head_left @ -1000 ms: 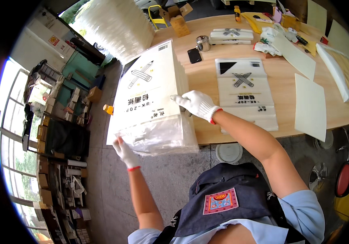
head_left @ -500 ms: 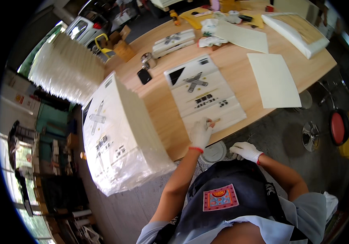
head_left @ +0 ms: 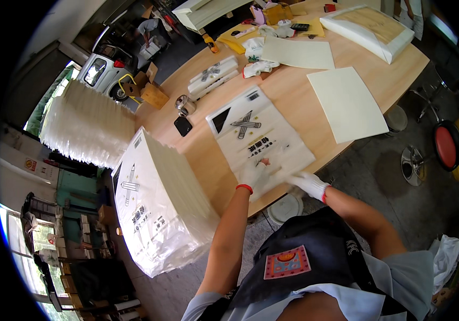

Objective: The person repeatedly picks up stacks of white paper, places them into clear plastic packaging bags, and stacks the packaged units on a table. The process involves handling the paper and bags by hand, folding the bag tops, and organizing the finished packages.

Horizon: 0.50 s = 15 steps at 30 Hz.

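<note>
A flat plastic packet (head_left: 288, 140) printed with crossed pencils lies near the table's front edge. My left hand (head_left: 252, 173), in a white glove with a red cuff, rests on its near left part. The fingers are curled together with reddish tips showing; whatever they hold is too small to make out. My right hand (head_left: 310, 185), gloved likewise, reaches in flat at the packet's near right edge with fingers stretched out. To the left stands a tall stack of similar packets (head_left: 144, 214).
Cream sheets (head_left: 348, 104) lie right of the packet. Beyond it are a phone (head_left: 183, 126), a metal tin (head_left: 185, 105) and a wrapped bundle (head_left: 213, 76). Another tall stack (head_left: 87, 125) rises at far left. A lidded bucket (head_left: 285, 208) sits below the table's edge; a red-seated stool (head_left: 446, 144) stands right.
My right hand has come up from beside my lap to the packet's near edge. My left hand has shifted slightly over the packet, and the view has turned a little.
</note>
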Each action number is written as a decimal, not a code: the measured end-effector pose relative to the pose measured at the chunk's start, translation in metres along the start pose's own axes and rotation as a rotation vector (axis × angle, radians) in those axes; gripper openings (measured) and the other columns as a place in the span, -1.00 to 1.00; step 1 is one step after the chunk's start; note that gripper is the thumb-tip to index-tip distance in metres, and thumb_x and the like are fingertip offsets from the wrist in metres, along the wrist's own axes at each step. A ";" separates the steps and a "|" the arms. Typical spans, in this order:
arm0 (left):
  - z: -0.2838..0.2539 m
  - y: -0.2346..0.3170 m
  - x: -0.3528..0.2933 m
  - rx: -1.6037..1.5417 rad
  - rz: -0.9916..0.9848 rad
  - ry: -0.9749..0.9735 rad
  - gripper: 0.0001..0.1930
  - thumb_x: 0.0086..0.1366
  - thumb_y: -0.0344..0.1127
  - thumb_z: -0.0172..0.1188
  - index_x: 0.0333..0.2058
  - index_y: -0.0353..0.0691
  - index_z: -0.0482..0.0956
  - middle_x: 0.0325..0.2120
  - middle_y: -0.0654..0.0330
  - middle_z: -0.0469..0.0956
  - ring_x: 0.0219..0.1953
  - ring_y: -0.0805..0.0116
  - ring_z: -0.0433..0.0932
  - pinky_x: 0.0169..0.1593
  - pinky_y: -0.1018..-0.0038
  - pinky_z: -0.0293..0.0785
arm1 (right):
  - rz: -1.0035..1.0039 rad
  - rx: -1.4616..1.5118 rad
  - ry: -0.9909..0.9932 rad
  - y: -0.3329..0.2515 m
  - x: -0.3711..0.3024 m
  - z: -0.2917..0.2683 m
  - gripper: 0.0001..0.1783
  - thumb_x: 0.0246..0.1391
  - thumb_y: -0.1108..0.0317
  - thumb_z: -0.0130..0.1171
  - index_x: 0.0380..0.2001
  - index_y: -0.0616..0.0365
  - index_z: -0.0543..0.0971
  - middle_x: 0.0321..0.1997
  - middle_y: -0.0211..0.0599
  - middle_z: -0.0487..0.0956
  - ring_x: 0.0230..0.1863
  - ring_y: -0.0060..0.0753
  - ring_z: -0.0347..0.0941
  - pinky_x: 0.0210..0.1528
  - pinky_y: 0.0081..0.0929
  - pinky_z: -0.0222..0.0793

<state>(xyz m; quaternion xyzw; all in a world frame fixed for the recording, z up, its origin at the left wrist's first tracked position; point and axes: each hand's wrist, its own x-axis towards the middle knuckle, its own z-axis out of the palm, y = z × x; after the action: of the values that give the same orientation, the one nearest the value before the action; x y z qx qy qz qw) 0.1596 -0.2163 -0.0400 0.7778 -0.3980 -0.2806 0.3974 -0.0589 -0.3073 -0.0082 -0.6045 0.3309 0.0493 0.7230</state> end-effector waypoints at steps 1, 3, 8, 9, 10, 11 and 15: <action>0.000 0.008 0.004 0.058 0.047 -0.003 -0.84 0.18 -0.38 0.03 -0.36 -0.28 0.58 -0.42 0.11 0.61 -0.32 0.31 0.57 -0.19 0.46 0.43 | -0.258 0.092 0.017 -0.007 0.020 0.009 -0.66 0.15 0.10 0.02 -0.21 0.13 0.57 -0.42 -0.36 0.57 -0.45 -0.56 0.47 -0.43 -0.60 0.40; -0.004 0.038 0.004 0.175 0.137 -0.003 -0.84 0.18 -0.39 0.03 -0.39 -0.32 0.56 -0.43 0.13 0.60 -0.32 0.32 0.56 -0.18 0.46 0.43 | -0.464 0.209 0.063 -0.018 0.060 0.016 -0.63 0.16 0.07 0.00 -0.18 0.13 0.56 -0.38 -0.34 0.58 -0.39 -0.53 0.48 -0.39 -0.55 0.39; -0.034 0.086 0.022 -0.656 0.221 0.114 -0.86 0.25 -0.40 0.06 -0.21 -0.21 0.45 -0.34 0.15 0.57 -0.36 0.44 0.51 -0.22 0.49 0.47 | -0.318 -0.103 0.307 0.019 0.135 -0.020 -0.53 0.17 -0.03 -0.06 -0.23 0.19 0.55 -0.27 -0.17 0.60 -0.28 -0.30 0.53 -0.25 -0.29 0.38; -0.045 0.084 0.024 -1.034 0.328 0.108 -0.84 0.27 -0.40 0.07 -0.16 -0.18 0.42 -0.32 0.15 0.57 -0.37 0.46 0.50 -0.24 0.51 0.48 | -0.249 -0.230 0.312 0.023 0.126 -0.031 -0.53 0.18 -0.02 -0.07 -0.25 0.20 0.55 -0.26 -0.13 0.60 -0.27 -0.26 0.53 -0.23 -0.26 0.38; -0.063 0.082 0.009 -1.093 0.275 0.132 -0.80 0.28 -0.38 0.08 -0.11 -0.11 0.38 -0.30 0.19 0.55 -0.35 0.48 0.50 -0.21 0.50 0.49 | -0.112 -0.366 0.221 0.004 0.085 -0.030 -0.52 0.18 -0.02 -0.08 -0.26 0.22 0.55 -0.25 -0.08 0.59 -0.24 -0.20 0.53 -0.20 -0.23 0.37; -0.072 0.100 -0.003 -1.163 0.239 0.123 -0.75 0.29 -0.36 0.10 -0.07 -0.04 0.33 -0.29 0.24 0.54 -0.33 0.51 0.50 -0.17 0.49 0.49 | -0.040 -0.496 0.195 -0.021 0.048 -0.036 -0.52 0.18 -0.02 -0.08 -0.25 0.21 0.55 -0.23 -0.06 0.58 -0.22 -0.17 0.52 -0.19 -0.22 0.37; -0.041 0.125 0.001 -0.423 0.103 0.069 -0.83 0.29 -0.45 0.05 -0.15 -0.15 0.45 -0.52 0.35 0.44 -0.61 0.63 0.35 -0.52 0.65 0.30 | -0.148 -0.486 0.339 -0.039 0.017 -0.047 -0.52 0.14 -0.03 -0.02 -0.18 0.18 0.54 -0.14 -0.02 0.56 -0.13 -0.09 0.49 -0.13 -0.20 0.37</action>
<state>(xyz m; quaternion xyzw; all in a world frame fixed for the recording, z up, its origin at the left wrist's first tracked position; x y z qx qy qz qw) 0.1412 -0.2472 0.0870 0.6651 -0.3555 -0.3102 0.5789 -0.0470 -0.3662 0.0125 -0.7817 0.3805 -0.0275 0.4934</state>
